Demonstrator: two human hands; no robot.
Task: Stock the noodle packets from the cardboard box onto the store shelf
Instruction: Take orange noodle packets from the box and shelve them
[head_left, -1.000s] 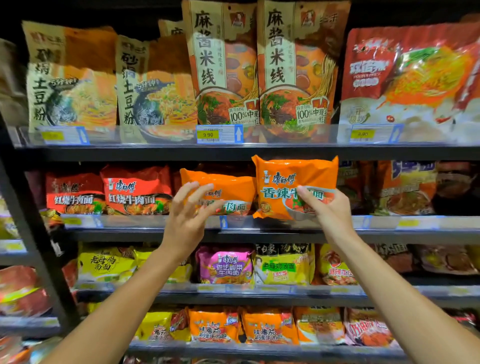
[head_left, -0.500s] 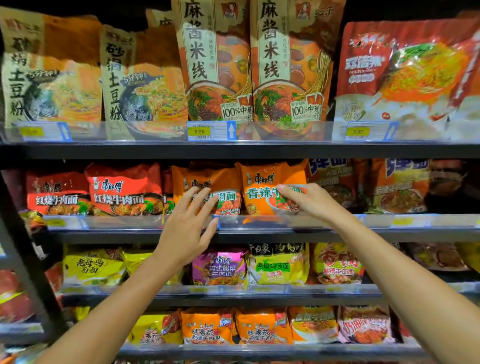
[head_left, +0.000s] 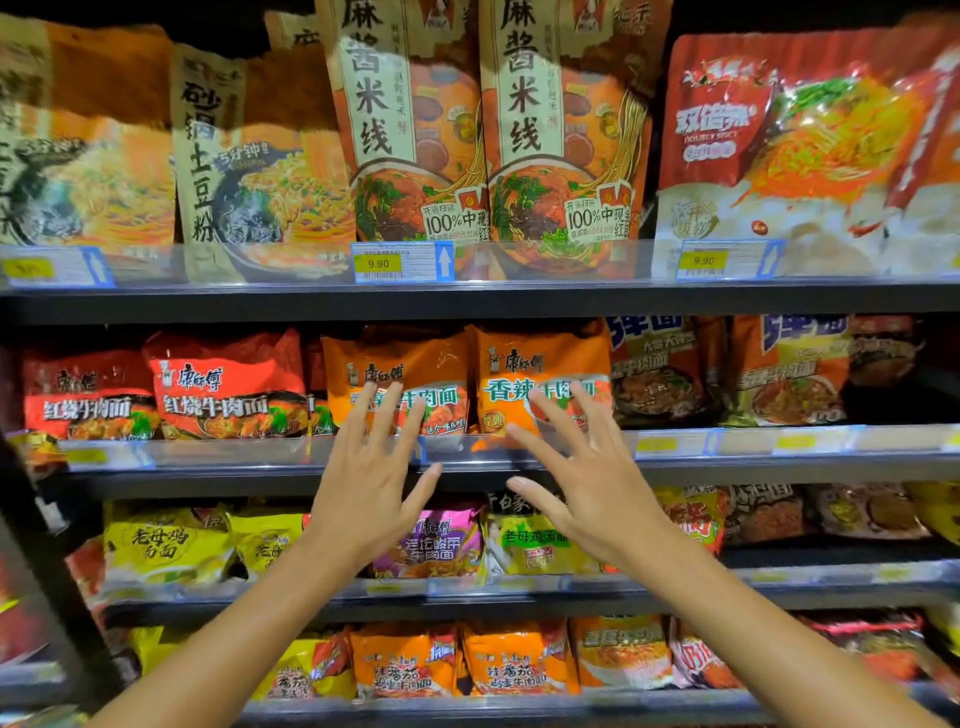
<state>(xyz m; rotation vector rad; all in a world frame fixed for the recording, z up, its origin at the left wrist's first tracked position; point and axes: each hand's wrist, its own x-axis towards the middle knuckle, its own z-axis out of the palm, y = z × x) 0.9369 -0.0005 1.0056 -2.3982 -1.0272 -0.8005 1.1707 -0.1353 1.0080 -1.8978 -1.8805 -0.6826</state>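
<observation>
Two orange noodle packets stand upright side by side on the second shelf (head_left: 779, 465) of the dark store rack, behind its clear front lip. The left orange packet (head_left: 415, 364) sits just beside a red packet (head_left: 228, 379) on its far side, and the right orange packet (head_left: 540, 358) sits next to darker orange packs (head_left: 660, 364) on its other side. Both hands are raised in front of this shelf with fingers spread wide and straight, holding nothing. The left hand (head_left: 369, 493) has its fingertips over the lower face of the left orange packet; the right hand (head_left: 587, 488) has its fingertips over the lower face of the right orange packet, and whether either actually touches the wrapper I cannot tell. Above this shelf stand tall rice-noodle bags (head_left: 483, 135) with a yellow price tag (head_left: 378, 264) at their foot. Below it lie yellow packets (head_left: 161, 545) and a pink packet (head_left: 436, 540).
</observation>
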